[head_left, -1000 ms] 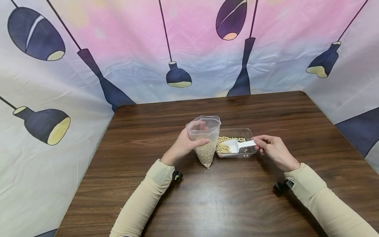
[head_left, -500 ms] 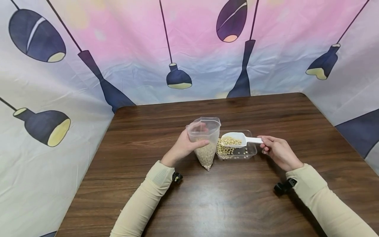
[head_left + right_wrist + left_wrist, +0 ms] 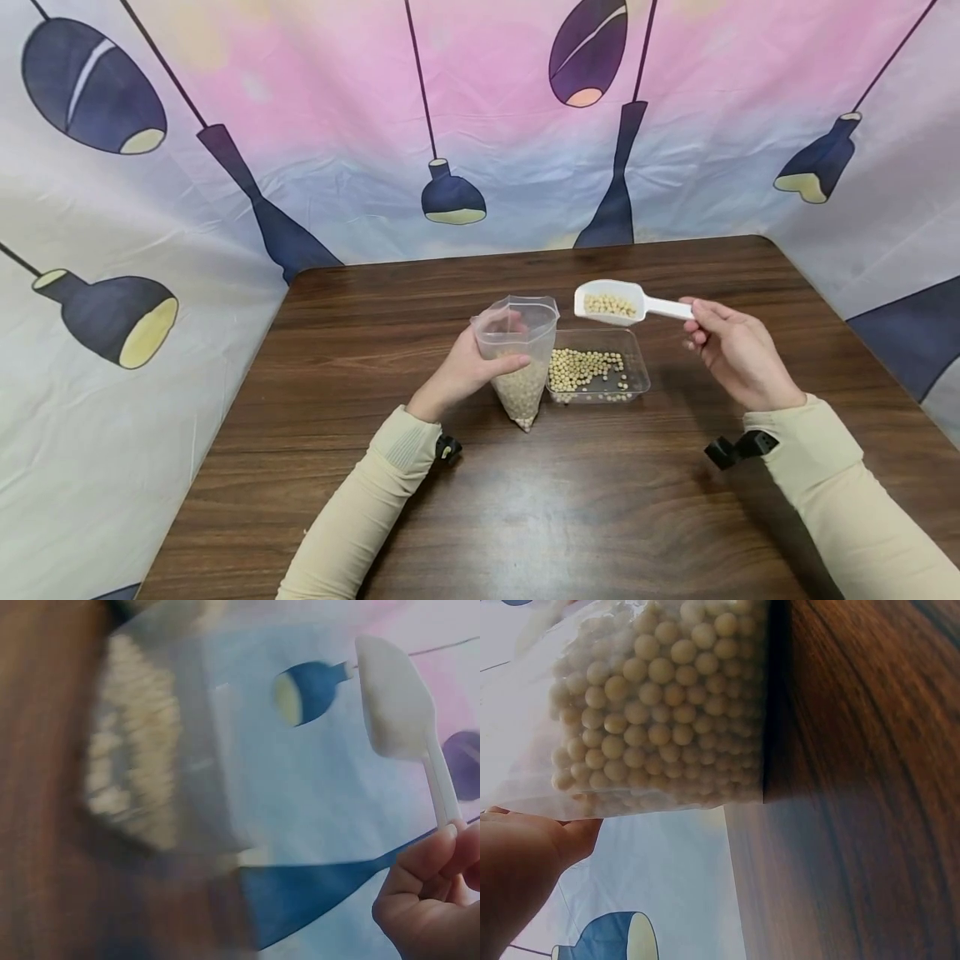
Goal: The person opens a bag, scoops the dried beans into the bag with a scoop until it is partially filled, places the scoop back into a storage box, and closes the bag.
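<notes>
My left hand [image 3: 472,367] grips a clear plastic bag [image 3: 522,367] by its upper part, thumb in front and fingers behind. The bag stands with its mouth open, its lower part filled with round pale-yellow beans [image 3: 660,705], probably soybeans by their look. My right hand [image 3: 742,350] pinches the handle of a white scoop [image 3: 637,313], raised above the far side of a clear plastic tray [image 3: 637,375]. A small heap of beans lies in the scoop. More beans sit in the tray, mostly toward its left. In the right wrist view the scoop [image 3: 397,705] shows its underside.
The tray stands right beside the bag on a dark wood-grain table [image 3: 480,517]. A cloth backdrop [image 3: 510,183] printed with hanging lamps rises behind the table and along both sides. Small black cameras [image 3: 738,450] are strapped at both wrists.
My right hand has lifted the scoop up out of the tray with beans in it, away from me and slightly right. The left hand and bag stay in place.
</notes>
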`<control>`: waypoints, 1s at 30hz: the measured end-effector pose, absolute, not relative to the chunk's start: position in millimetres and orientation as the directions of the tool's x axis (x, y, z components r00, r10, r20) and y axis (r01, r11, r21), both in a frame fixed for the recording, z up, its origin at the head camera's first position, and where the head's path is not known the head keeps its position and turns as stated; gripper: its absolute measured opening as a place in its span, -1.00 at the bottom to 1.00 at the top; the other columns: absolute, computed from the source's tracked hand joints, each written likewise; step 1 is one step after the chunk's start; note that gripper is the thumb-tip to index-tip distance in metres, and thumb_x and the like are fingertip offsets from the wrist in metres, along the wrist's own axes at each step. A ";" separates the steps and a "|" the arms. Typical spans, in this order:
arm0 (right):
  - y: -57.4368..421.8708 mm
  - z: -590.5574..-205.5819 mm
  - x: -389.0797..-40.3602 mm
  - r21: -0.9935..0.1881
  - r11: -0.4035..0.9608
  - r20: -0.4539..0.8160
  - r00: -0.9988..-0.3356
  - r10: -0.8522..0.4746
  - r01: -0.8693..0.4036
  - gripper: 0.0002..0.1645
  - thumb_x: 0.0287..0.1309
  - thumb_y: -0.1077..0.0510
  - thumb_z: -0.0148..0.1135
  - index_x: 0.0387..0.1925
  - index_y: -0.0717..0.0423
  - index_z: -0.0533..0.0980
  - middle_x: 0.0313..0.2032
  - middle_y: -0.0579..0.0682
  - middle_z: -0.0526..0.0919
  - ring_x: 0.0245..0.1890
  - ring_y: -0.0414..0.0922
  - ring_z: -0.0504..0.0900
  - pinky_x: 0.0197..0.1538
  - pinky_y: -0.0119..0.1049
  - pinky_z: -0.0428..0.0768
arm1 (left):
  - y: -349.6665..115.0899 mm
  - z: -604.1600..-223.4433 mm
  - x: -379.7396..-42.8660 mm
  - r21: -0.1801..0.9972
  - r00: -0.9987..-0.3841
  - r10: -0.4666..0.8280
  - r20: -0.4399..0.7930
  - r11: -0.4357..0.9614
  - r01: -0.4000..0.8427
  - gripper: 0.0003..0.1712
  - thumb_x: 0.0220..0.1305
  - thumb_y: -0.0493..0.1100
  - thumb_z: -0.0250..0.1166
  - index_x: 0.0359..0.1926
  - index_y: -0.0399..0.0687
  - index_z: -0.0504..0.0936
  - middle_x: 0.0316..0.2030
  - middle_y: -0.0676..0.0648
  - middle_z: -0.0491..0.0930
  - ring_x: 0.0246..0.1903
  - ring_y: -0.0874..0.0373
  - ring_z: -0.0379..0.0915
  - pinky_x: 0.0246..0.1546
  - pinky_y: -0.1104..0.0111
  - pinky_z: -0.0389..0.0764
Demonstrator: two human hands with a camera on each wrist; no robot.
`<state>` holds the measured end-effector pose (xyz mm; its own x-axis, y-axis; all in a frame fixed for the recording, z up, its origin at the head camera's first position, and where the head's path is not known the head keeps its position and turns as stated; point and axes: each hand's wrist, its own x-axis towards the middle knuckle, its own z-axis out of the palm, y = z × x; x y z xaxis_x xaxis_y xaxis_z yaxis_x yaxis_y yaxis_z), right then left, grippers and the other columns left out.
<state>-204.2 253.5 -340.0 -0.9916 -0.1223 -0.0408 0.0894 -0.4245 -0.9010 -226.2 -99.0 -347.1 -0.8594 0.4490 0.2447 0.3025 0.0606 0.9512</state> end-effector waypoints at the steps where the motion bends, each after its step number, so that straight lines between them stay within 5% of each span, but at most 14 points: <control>1: 252.5 -333.8 -204.3 -0.899 -0.433 -0.019 -0.994 -0.112 0.066 -0.74 0.36 0.15 0.12 -0.01 0.16 0.56 -0.38 -0.02 0.55 -0.43 -0.23 0.46 -0.34 -0.42 0.53 | -99.1 -347.1 -226.2 0.950 -0.858 0.449 0.247 0.062 0.306 -0.35 0.09 -0.44 0.38 0.22 -0.40 0.38 0.07 -0.36 0.49 0.05 -0.09 0.47 0.11 0.02 0.48; 15: 220.5 -279.1 -203.6 -0.866 -0.472 0.223 -0.973 -0.067 -0.166 -0.70 0.31 0.25 0.16 -0.01 0.38 0.54 -0.45 0.06 0.58 -0.49 -0.18 0.48 -0.39 -0.38 0.53 | -99.0 -346.8 -228.4 0.947 -0.856 0.456 0.244 0.079 0.312 -0.33 0.09 -0.41 0.39 0.24 -0.37 0.38 0.08 -0.34 0.50 0.10 -0.07 0.43 0.12 0.21 0.46; 30: 192.5 -265.9 -198.9 -0.863 -0.365 0.387 -0.921 -0.033 -0.349 -0.71 0.29 0.32 0.15 -0.05 0.50 0.52 -0.43 0.10 0.60 -0.44 -0.16 0.55 -0.39 -0.45 0.57 | -101.4 -350.6 -231.0 0.951 -0.861 0.458 0.220 0.095 0.293 -0.33 0.10 -0.41 0.39 0.24 -0.35 0.38 0.14 -0.31 0.45 0.10 -0.08 0.44 0.14 0.13 0.46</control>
